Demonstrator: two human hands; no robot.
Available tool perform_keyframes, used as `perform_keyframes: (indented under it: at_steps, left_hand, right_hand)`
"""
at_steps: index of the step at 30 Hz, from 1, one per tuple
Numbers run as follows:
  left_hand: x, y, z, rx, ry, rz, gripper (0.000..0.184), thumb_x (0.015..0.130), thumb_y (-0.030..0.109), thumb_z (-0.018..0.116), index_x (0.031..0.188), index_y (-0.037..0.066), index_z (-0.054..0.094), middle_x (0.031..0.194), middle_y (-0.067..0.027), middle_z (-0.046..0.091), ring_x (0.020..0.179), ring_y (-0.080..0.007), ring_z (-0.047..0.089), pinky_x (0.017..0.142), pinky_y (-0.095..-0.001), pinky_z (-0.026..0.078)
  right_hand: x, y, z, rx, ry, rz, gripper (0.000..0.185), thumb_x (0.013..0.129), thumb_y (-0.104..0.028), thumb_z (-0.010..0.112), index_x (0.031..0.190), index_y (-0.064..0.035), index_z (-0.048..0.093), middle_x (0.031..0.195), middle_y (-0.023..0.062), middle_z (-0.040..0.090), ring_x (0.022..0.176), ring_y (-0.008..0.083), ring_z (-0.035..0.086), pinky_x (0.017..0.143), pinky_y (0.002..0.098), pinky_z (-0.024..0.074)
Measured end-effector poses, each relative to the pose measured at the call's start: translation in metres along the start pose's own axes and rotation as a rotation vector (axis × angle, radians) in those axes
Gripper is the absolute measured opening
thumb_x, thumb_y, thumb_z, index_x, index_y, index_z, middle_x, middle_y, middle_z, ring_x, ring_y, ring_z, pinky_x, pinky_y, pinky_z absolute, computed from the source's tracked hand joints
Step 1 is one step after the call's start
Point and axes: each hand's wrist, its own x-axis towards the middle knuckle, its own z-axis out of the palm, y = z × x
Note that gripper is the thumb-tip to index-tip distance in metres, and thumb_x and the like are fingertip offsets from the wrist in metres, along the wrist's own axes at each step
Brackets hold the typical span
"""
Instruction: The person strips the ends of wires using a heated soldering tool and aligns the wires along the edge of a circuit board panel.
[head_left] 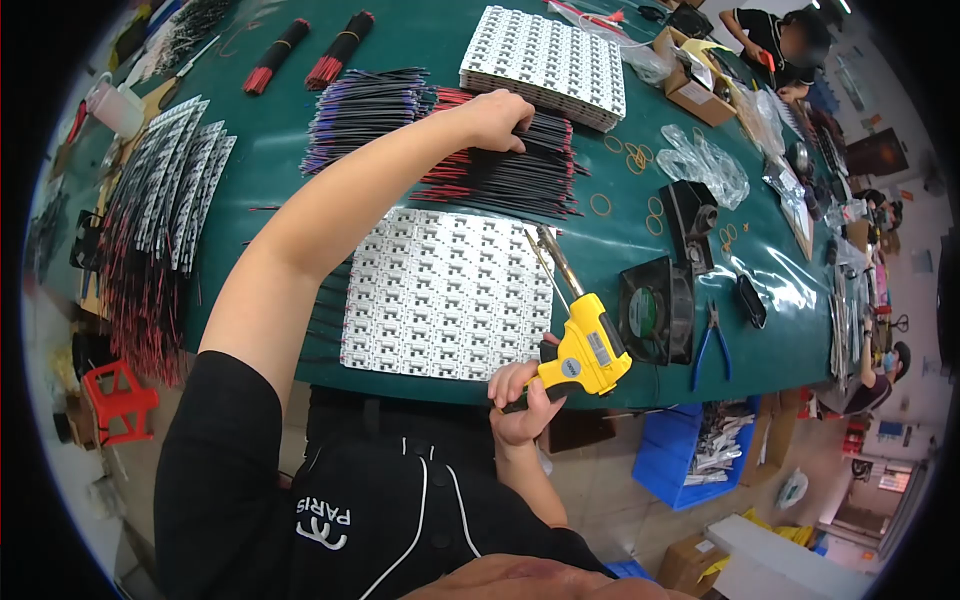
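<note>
My left hand [498, 120] reaches over a spread of black wires with red ends [500, 180], its fingers curled down at the wires' upper part; what is between the fingertips is hidden. In my right hand [523, 402] is the black grip of a yellow soldering gun [590, 350], its long metal tip pointing up and left over the right edge of a white panel [445, 295] with rows of small parts. Left of the red-ended wires lies a bundle of black wires with purple ends [365, 110].
A stack of white panels [545, 60] stands behind my left hand. To the right are rubber bands, clear plastic, a black fan [655, 310] and blue-handled pliers [712, 345]. Wired panels [165, 190] hang at the left. Another person [780, 45] works at the far right.
</note>
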Motion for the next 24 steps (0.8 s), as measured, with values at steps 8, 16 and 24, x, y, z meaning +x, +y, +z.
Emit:
perform_keyframes:
  at_steps: [8,16,24]
  left_hand:
    - [0.009,-0.012,0.016,-0.026,0.090,0.016,0.019,0.084,0.010,0.059,0.099,0.001,0.052,0.097,-0.0177,0.058,0.100,-0.0330,0.052,0.085,-0.0409,0.043]
    - [-0.011,-0.003,-0.020,-0.424,0.508,0.090,0.013,0.095,0.012,0.045,0.102,0.003,0.051,0.072,-0.0053,0.050,0.066,-0.0168,0.048,0.064,-0.0293,0.041]
    - [-0.099,-0.012,-0.106,-1.179,0.881,0.221,0.009,0.098,0.014,0.043,0.096,0.007,0.048,0.075,0.0003,0.048,0.062,-0.0086,0.044,0.059,-0.0212,0.038]
  right_hand:
    - [0.000,-0.001,0.001,0.000,-0.010,0.004,0.052,0.086,-0.017,0.044,0.130,0.0049,0.027,0.055,0.0029,0.038,0.040,0.0112,0.037,0.042,0.0269,0.0381]
    - [-0.001,-0.001,0.000,0.108,-0.025,0.006,0.051,0.085,-0.007,0.045,0.130,0.0077,0.026,0.057,0.0044,0.041,0.042,0.0128,0.040,0.044,0.0284,0.0408]
    - [-0.003,0.002,-0.003,0.122,-0.019,-0.002,0.052,0.085,-0.008,0.045,0.131,0.0064,0.026,0.056,0.0039,0.040,0.041,0.0131,0.039,0.042,0.0288,0.0406]
